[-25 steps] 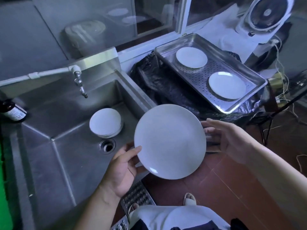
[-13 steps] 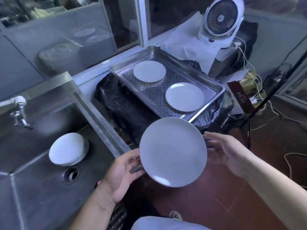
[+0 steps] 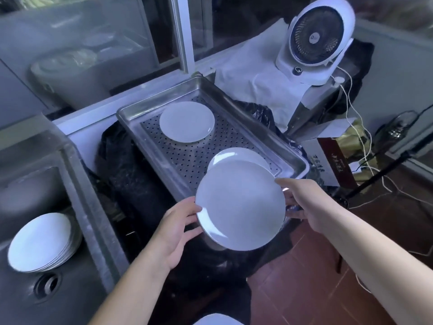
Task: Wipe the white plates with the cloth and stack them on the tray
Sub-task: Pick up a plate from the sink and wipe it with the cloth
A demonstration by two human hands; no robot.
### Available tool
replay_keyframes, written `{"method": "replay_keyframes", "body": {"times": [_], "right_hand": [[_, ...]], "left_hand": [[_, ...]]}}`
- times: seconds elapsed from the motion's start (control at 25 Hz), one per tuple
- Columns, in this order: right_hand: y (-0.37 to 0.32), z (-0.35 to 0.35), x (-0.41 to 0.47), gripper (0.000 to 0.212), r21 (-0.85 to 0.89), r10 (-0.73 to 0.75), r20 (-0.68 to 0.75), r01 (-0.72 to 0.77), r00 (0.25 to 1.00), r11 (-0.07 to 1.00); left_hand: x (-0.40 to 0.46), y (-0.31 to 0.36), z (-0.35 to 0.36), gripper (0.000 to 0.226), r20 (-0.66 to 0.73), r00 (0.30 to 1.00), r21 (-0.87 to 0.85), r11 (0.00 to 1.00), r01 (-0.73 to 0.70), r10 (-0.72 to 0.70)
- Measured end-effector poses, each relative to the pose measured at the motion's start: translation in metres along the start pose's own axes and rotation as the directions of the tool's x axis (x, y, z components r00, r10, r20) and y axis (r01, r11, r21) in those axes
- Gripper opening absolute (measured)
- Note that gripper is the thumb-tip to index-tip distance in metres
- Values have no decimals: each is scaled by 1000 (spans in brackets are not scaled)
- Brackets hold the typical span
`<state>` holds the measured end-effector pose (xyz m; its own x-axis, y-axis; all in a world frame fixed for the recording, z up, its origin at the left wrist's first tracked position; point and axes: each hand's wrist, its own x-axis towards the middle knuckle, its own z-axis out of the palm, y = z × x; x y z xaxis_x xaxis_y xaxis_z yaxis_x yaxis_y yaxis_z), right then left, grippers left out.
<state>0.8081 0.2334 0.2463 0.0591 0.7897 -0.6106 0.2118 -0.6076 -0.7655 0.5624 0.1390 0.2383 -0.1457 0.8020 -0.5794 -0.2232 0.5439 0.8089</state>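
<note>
White plate held just short of the near stack on the tray

A white plate (image 3: 240, 205) is held by its rim between two hands, tilted slightly, its far edge overlapping the plate (image 3: 236, 156) that lies at the near end of the metal tray (image 3: 276, 141). The left hand (image 3: 174, 233) is set against the plate's near-left edge, thumb on top and fingers passing beneath; the right hand (image 3: 304, 207) is set against the opposite edge, thumb on the rim and fingers curled under. Both hands are therefore closed upon the same plate. No cloth can be made out in either hand.

From the tray, the held plate lies toward the person and a little off the near corner, so the resting plate is reached by a short push away from the body. A second plate (image 3: 186, 121) lies at the far end of the tray, well apart. It is judged that the near plate is the likelier target, and that the right hand, nearer the tray's edge, must be cleared first. A stack of plates (image 3: 39, 242) is left waiting in the sink (image 3: 70, 289), left of the tray
</note>
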Motion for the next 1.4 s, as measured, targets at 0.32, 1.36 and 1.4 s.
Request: {"method": "replay_keyframes", "body": {"times": [0.32,1.36,1.4], "right_hand": [[-43,9,144,30,-55,132,25,-130,991,990],[-47,-17,177,47,-122,139,392,-98,910,988],[-47,-16,178,48,-120,140,395,-100,908,988]], "left_hand": [[112,12,35,31,-111,981,-53,987,154,-159],[119,6,98,40,-420,854,-222,947,232,-308],[119,7,100,39,-424,850,-231,945,232,-313]]}}
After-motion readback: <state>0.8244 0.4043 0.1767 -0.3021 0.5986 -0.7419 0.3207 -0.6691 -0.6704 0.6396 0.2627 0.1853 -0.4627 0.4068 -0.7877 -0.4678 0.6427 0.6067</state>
